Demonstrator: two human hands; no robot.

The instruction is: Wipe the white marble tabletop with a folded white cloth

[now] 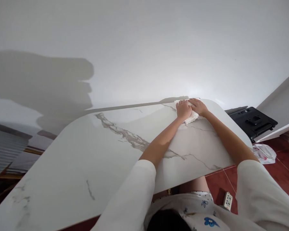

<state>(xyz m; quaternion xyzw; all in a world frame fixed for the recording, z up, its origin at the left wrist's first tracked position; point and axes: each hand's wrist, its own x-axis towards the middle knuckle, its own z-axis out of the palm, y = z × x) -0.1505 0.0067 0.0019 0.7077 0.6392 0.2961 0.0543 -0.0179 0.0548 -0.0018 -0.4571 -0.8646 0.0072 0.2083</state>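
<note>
A crumpled white cloth (191, 120) lies near the far edge of a white marble-patterned table (106, 160). My left hand (183, 110) rests flat on the cloth, its fingers stretched toward the wall. Beside it, my right hand (199, 107) presses on the same cloth with fingers extended to the left. The two hands touch or slightly overlap. Both palms face down, so the undersides of the fingers are hidden. Grey-brown veins run across the tabletop in front of my arms.
A plain white wall (144, 51) stands along the table's far edge. To the right are a black case (252, 123) and a clear plastic bag (264, 153) on red floor tiles. A power strip (227, 201) lies on the floor below. Ribbed grey material (6, 150) is at far left.
</note>
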